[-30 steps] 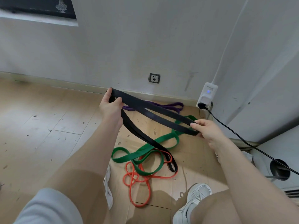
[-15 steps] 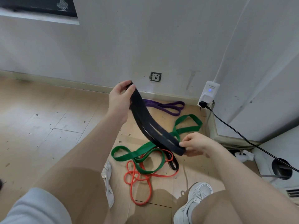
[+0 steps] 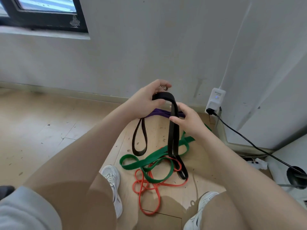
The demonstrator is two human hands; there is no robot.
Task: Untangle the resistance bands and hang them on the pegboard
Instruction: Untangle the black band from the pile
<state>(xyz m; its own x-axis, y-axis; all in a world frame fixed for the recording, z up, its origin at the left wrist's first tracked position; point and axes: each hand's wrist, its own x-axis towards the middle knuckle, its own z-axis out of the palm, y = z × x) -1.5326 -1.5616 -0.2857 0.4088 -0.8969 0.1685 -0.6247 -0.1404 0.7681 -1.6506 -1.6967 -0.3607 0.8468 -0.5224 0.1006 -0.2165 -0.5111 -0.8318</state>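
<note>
Both hands hold the limp black band (image 3: 172,130): left hand (image 3: 146,100) grips its folded top, right hand (image 3: 187,120) pinches the hanging strands; it looks light and stretchy.

You have four resistance bands in view, one of each colour: one black band (image 3: 172,130), one green band (image 3: 149,161), one orange band (image 3: 149,196) and one purple band (image 3: 159,112). The black one shows as two hanging loops, yet it reads as a single band. You have two hands up, your left hand (image 3: 142,102) and your right hand (image 3: 189,120). Two white shoes show below, the left shoe (image 3: 113,183) and the right shoe (image 3: 197,214). On the wall you can count one white adapter (image 3: 216,98) with one black cable (image 3: 249,141) running from it, and one window (image 3: 43,12) at the upper left.
</note>
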